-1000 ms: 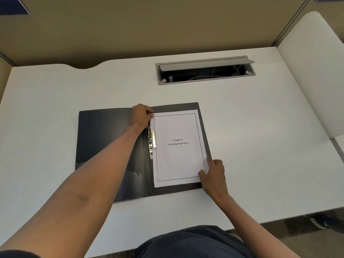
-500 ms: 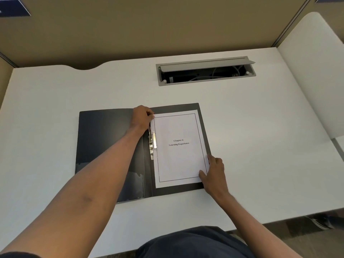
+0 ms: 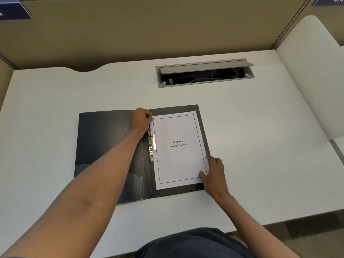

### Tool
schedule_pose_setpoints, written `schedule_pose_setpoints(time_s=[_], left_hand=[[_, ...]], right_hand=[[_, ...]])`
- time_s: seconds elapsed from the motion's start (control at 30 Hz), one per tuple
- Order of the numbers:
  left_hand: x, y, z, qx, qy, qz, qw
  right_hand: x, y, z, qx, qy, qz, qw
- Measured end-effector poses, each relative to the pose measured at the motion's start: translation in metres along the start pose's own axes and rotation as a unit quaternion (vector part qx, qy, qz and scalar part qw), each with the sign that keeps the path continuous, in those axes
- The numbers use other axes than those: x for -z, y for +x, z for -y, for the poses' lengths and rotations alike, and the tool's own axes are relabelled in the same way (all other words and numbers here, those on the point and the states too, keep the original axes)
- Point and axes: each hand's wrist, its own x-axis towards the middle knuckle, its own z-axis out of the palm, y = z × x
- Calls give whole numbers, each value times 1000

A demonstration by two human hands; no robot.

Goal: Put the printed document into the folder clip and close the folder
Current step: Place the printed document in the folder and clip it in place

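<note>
- White desk [image 3: 55, 112] is carrying the open black folder [image 3: 104, 144] near its front edge, with a grey cable tray [image 3: 204, 73] lying at twelve o'clock.
- Printed document [image 3: 178, 149] is lying on the folder's right leaf, its left edge against the metal clip [image 3: 151, 146]; it is sitting where it was a second ago.
- Left hand [image 3: 140, 120] is curling closed at the sheet's eleven o'clock corner, pinching it.
- Right hand [image 3: 214, 174] is resting half open, fingertips pressing the five o'clock corner.
- Bare desktop is stretching wide toward three o'clock.
</note>
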Motion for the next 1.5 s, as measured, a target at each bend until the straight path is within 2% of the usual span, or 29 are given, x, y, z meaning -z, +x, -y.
schedule_pose_setpoints(time_s=[0.27,0.57,0.67,0.77,0.87,1.07,1.33,1.5], left_hand=[[1,-2,-2,-2,0,-4,1000],[6,-10,-7,3,8,-10,1000],[7,-19,-9,71,11,-28,997],[9,-27,-13,141,17,7,990],[9,-34,-16,177,11,12,984],[18,-45,-22,217,-55,-18,975],[23,-88,-22,244,-225,-42,943],[19,-115,-15,241,-243,-39,939]], right_hand=[[-6,-4,-9,42,-68,17,997],[-10,2,-7,42,-170,22,984],[-11,2,-6,43,-182,20,982],[-11,2,-5,46,-187,21,981],[-11,3,-5,45,-186,21,981],[-11,2,-3,46,-183,21,982],[-13,0,-3,47,-162,14,986],[-12,0,-3,46,-154,12,987]])
